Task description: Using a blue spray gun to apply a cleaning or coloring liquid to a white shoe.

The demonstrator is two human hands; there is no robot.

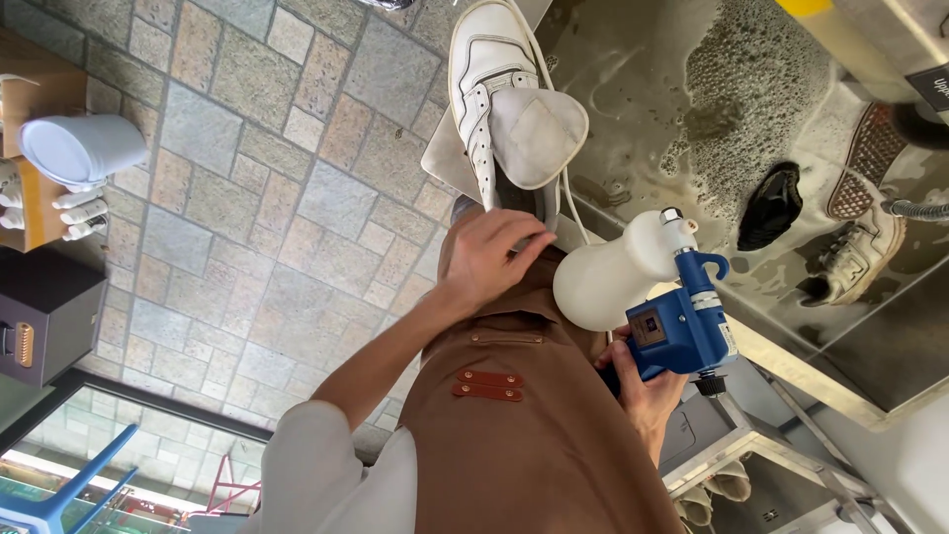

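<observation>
My left hand point(494, 255) grips the heel end of a white sneaker point(484, 89), which points away from me with its tongue flopped out and a lace hanging loose. My right hand point(643, 391) is closed around the handle of a blue spray gun point(682, 331). The gun's white bottle point(608, 282) sits just right of the sneaker's heel. I wear a brown apron point(524, 435) over a white sleeve.
A wet basin point(643, 59) with foam lies to the right, holding a black item point(771, 206), another pale sneaker point(860, 257), a brown-soled shoe point(870, 158) and a hose point(914, 210). On the stone-paved floor point(247, 198) at left stand a white tub point(79, 148), a dark box point(44, 311) and a blue chair point(59, 494).
</observation>
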